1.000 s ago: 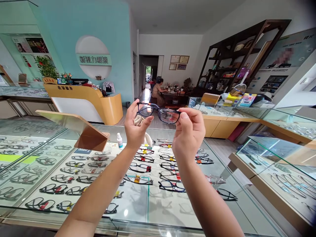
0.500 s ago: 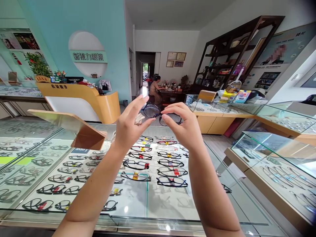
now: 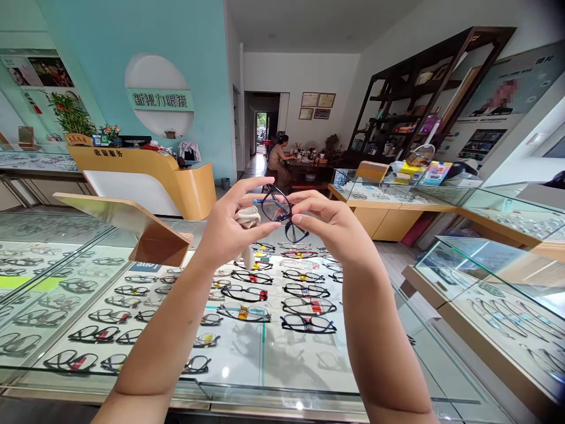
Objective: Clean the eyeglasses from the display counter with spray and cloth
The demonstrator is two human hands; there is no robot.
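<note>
Dark-framed glasses (image 3: pixel 279 210) tilted between our hands, above glass tabletop (image 3: pixel 265 359). Our left hand (image 3: pixel 227 232) pinches one lens, beige cloth (image 3: pixel 247 219) tucked in palm. Our right hand (image 3: pixel 338 227) closed on frame's other side. Rows of spectacles (image 3: pixel 247 291) under glass; wooden mirror (image 3: pixel 132 227) at left.

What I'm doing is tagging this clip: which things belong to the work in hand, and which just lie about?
In hand: dark-framed glasses, left hand, right hand, beige cloth in the left.
Lying about: display frames in the glass counter, tilted mirror.
</note>
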